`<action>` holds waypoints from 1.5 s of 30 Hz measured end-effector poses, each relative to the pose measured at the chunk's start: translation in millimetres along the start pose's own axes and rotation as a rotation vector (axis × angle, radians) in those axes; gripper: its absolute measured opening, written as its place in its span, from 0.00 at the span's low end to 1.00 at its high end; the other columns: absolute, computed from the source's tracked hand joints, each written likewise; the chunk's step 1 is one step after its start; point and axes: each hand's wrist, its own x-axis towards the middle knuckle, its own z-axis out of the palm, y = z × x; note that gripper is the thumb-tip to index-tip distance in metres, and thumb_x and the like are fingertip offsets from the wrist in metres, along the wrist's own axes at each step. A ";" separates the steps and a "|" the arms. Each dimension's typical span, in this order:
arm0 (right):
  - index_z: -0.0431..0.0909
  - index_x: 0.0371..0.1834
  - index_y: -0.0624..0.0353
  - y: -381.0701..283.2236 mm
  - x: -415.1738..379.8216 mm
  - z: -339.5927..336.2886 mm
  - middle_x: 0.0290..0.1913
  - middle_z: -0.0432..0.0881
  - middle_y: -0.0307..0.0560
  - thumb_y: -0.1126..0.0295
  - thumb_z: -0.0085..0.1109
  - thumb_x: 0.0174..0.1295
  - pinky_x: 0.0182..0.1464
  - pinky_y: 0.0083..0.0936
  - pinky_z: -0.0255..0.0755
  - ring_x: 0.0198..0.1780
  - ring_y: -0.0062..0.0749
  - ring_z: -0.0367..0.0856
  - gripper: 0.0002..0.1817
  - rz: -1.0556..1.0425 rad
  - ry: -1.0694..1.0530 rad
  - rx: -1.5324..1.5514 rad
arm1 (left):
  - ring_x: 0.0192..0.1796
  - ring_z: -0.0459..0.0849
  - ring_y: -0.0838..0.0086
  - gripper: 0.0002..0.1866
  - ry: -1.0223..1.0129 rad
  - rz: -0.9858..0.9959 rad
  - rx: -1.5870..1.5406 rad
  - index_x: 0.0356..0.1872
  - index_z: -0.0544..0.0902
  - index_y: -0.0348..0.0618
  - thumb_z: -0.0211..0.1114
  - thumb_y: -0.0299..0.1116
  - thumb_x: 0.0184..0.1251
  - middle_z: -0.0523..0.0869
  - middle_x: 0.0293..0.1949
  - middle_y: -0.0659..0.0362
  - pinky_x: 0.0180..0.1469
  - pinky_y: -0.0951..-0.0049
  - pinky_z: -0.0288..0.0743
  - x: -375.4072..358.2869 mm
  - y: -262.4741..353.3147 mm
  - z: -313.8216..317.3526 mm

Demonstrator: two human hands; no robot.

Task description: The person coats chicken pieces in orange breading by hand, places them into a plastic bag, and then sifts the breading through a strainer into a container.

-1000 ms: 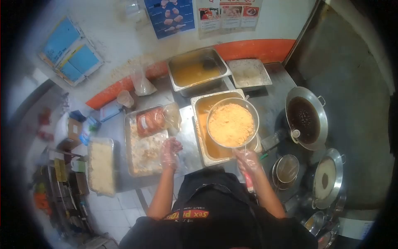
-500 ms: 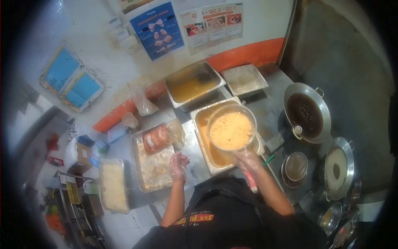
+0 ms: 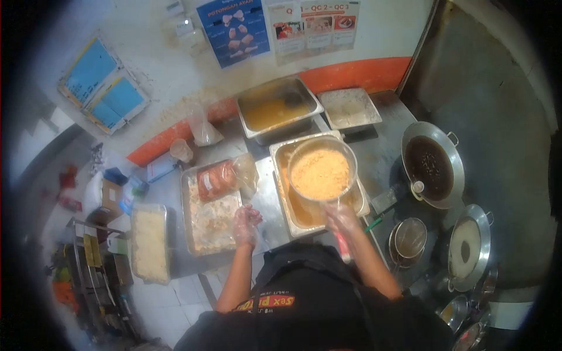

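My right hand [image 3: 342,221], in a clear plastic glove, is wrapped round the red handle of a round strainer [image 3: 355,169]. The strainer holds a heap of orange-yellow crumbs [image 3: 321,174]. Below it is a deep metal pan [image 3: 278,153] of orange-brown liquid. My left hand [image 3: 247,225], also gloved, is at the right edge of a shallow metal tray [image 3: 188,237] smeared with pale flour. Its fingers are curled in, and I see nothing in them. A clear bag of reddish raw meat [image 3: 216,180] lies in that tray.
Behind stand a pan of yellow liquid [image 3: 275,114] and a floury metal tray [image 3: 351,108]. To the right are a wok of dark oil [image 3: 430,167], a second wok [image 3: 471,245] and resting strainers [image 3: 410,237]. A tray of pale flour [image 3: 150,243] is at left.
The view has shifted slightly. The strainer with crumbs has moved a little left over the pan and stays in my right hand. My left hand remains by the floury tray.
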 end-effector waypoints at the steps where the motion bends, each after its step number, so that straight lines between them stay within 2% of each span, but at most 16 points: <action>1: 0.72 0.24 0.53 8.0 -4.1 -6.3 0.14 0.65 0.29 0.58 0.63 0.61 0.11 0.18 0.51 0.11 0.16 0.59 0.15 0.013 0.000 -0.005 | 0.35 0.80 0.69 0.22 0.011 -0.009 -0.001 0.47 0.74 0.38 0.55 0.49 0.71 0.80 0.32 0.56 0.40 0.68 0.77 -7.4 -2.6 -3.9; 4: 0.74 0.24 0.54 -0.1 7.7 -11.7 0.13 0.66 0.31 0.58 0.64 0.61 0.11 0.20 0.54 0.10 0.18 0.62 0.15 0.002 -0.040 -0.041 | 0.35 0.80 0.70 0.21 -0.049 0.001 -0.001 0.47 0.74 0.38 0.55 0.49 0.71 0.80 0.32 0.57 0.40 0.69 0.77 5.2 6.6 1.1; 7: 0.75 0.27 0.55 7.4 7.4 -2.2 0.13 0.65 0.32 0.58 0.64 0.61 0.11 0.20 0.55 0.10 0.18 0.61 0.14 -0.063 0.004 0.014 | 0.34 0.80 0.69 0.22 0.009 0.004 0.001 0.48 0.74 0.38 0.54 0.50 0.71 0.80 0.32 0.57 0.40 0.69 0.77 -6.6 3.2 -0.5; 9: 0.75 0.27 0.56 -6.3 -8.7 1.1 0.12 0.65 0.32 0.58 0.63 0.61 0.11 0.20 0.55 0.09 0.19 0.60 0.14 0.017 0.049 0.040 | 0.34 0.81 0.69 0.23 -0.028 0.022 -0.048 0.48 0.74 0.37 0.54 0.50 0.71 0.80 0.32 0.56 0.39 0.70 0.77 -3.4 6.5 1.6; 11: 0.74 0.26 0.57 -28.0 -33.1 -5.7 0.15 0.66 0.31 0.58 0.62 0.62 0.14 0.17 0.55 0.13 0.16 0.61 0.15 0.169 0.021 -0.104 | 0.34 0.81 0.69 0.23 -0.030 0.057 -0.003 0.48 0.75 0.37 0.54 0.50 0.72 0.81 0.32 0.55 0.39 0.70 0.77 8.0 8.7 0.5; 15: 0.76 0.30 0.60 -4.8 2.9 2.7 0.13 0.64 0.31 0.57 0.62 0.62 0.11 0.18 0.52 0.10 0.17 0.59 0.16 0.029 0.022 0.006 | 0.33 0.82 0.69 0.22 -0.038 0.090 0.071 0.47 0.76 0.36 0.53 0.49 0.72 0.81 0.32 0.55 0.39 0.69 0.78 4.5 3.7 4.8; 17: 0.77 0.31 0.59 -10.4 -13.5 1.6 0.13 0.64 0.30 0.57 0.63 0.61 0.11 0.18 0.52 0.09 0.17 0.59 0.15 -0.010 0.025 -0.085 | 0.34 0.82 0.69 0.22 -0.051 0.085 0.090 0.47 0.76 0.36 0.52 0.49 0.73 0.81 0.32 0.54 0.40 0.69 0.78 5.5 12.3 8.5; 19: 0.75 0.29 0.56 -11.8 -23.1 -3.9 0.14 0.65 0.29 0.57 0.63 0.62 0.12 0.17 0.52 0.11 0.16 0.60 0.14 0.124 0.033 -0.072 | 0.34 0.82 0.69 0.22 -0.055 0.068 0.095 0.46 0.76 0.36 0.52 0.49 0.73 0.81 0.32 0.54 0.40 0.68 0.78 10.3 11.7 13.3; 25: 0.75 0.28 0.53 5.9 4.4 -5.2 0.15 0.65 0.29 0.61 0.60 0.64 0.11 0.16 0.51 0.11 0.15 0.60 0.11 -0.019 -0.025 -0.086 | 0.35 0.82 0.72 0.22 -0.067 0.117 0.027 0.47 0.76 0.36 0.50 0.49 0.74 0.82 0.33 0.55 0.40 0.71 0.77 13.2 6.9 4.6; 27: 0.75 0.25 0.52 7.9 -0.3 -6.3 0.14 0.64 0.29 0.56 0.64 0.61 0.12 0.16 0.53 0.11 0.16 0.61 0.14 0.033 -0.019 0.036 | 0.36 0.82 0.71 0.22 -0.054 0.092 0.066 0.47 0.76 0.36 0.50 0.49 0.74 0.82 0.33 0.56 0.40 0.71 0.77 6.1 1.4 -0.3; 31: 0.77 0.31 0.54 -2.4 -8.8 1.0 0.17 0.66 0.28 0.61 0.60 0.65 0.12 0.14 0.51 0.13 0.13 0.60 0.10 0.057 0.025 -0.067 | 0.36 0.82 0.70 0.23 -0.029 0.036 -0.009 0.47 0.76 0.36 0.51 0.49 0.74 0.81 0.33 0.56 0.40 0.69 0.78 -4.2 7.1 -0.8; 32: 0.77 0.31 0.54 -10.4 -24.7 3.7 0.16 0.66 0.28 0.59 0.58 0.65 0.13 0.14 0.51 0.13 0.12 0.60 0.11 0.074 0.002 -0.071 | 0.36 0.82 0.69 0.23 -0.093 0.036 0.013 0.48 0.76 0.36 0.51 0.49 0.73 0.81 0.33 0.56 0.41 0.69 0.78 -0.3 4.9 -7.5; 35: 0.77 0.31 0.55 5.5 3.2 11.4 0.14 0.64 0.28 0.58 0.58 0.66 0.12 0.15 0.51 0.11 0.14 0.59 0.13 -0.022 0.021 -0.081 | 0.36 0.80 0.70 0.22 -0.044 0.071 0.027 0.48 0.74 0.39 0.53 0.50 0.72 0.80 0.34 0.57 0.43 0.69 0.76 -1.4 -2.7 -8.6; 37: 0.76 0.30 0.56 -5.9 -8.0 20.5 0.13 0.63 0.29 0.57 0.58 0.65 0.11 0.17 0.51 0.10 0.15 0.58 0.14 0.004 0.052 0.008 | 0.37 0.80 0.69 0.22 -0.047 0.053 0.021 0.48 0.74 0.38 0.53 0.50 0.72 0.79 0.34 0.57 0.43 0.69 0.77 -13.6 -2.7 -11.5; 39: 0.75 0.28 0.55 -13.4 -29.2 17.5 0.13 0.64 0.31 0.56 0.63 0.61 0.12 0.17 0.53 0.10 0.17 0.59 0.15 0.090 0.084 -0.110 | 0.37 0.80 0.69 0.22 -0.069 0.072 0.010 0.49 0.74 0.38 0.53 0.50 0.72 0.79 0.34 0.57 0.43 0.69 0.77 0.8 8.2 -12.4; 45: 0.76 0.29 0.56 7.5 -2.9 8.3 0.14 0.67 0.33 0.58 0.63 0.62 0.10 0.20 0.56 0.10 0.19 0.62 0.14 -0.041 0.000 0.135 | 0.38 0.80 0.68 0.22 -0.043 0.036 -0.018 0.50 0.73 0.38 0.54 0.49 0.71 0.79 0.36 0.55 0.44 0.69 0.77 -5.4 9.7 -14.4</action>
